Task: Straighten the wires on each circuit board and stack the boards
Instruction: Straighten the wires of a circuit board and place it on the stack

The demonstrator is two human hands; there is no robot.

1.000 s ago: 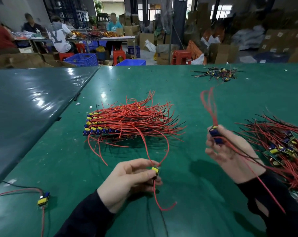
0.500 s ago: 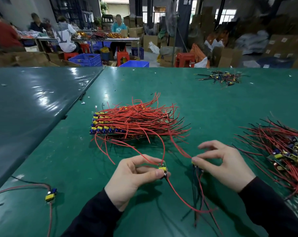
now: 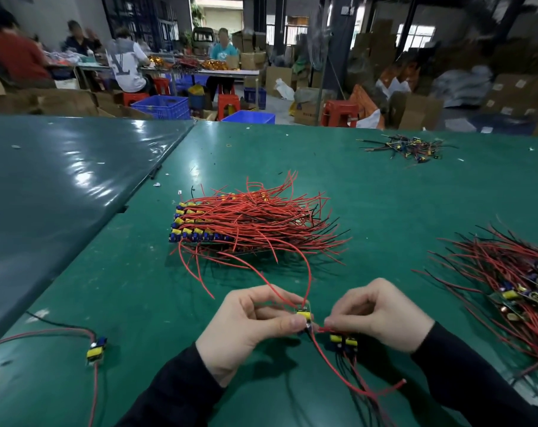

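My left hand [image 3: 249, 328] pinches a small circuit board [image 3: 304, 317] with a yellow part; its red wires arc up toward the stack and trail down toward me. My right hand [image 3: 381, 315] has its fingers curled and pinches a red wire right beside that board. A second board [image 3: 343, 342] with yellow parts lies on the table under my right hand, its wires running toward me. A neat stack of boards [image 3: 199, 226] with red and black wires fanned to the right sits mid-table.
A tangled pile of boards and wires [image 3: 520, 291] lies at the right edge. One loose board [image 3: 96, 349] lies at the near left. A small heap of parts [image 3: 412, 147] sits far back. People work at tables beyond the green table [image 3: 384, 195].
My right hand came down from holding a board up high, set a board on the table, and closed in next to my left hand, now pinching a wire by the left board.
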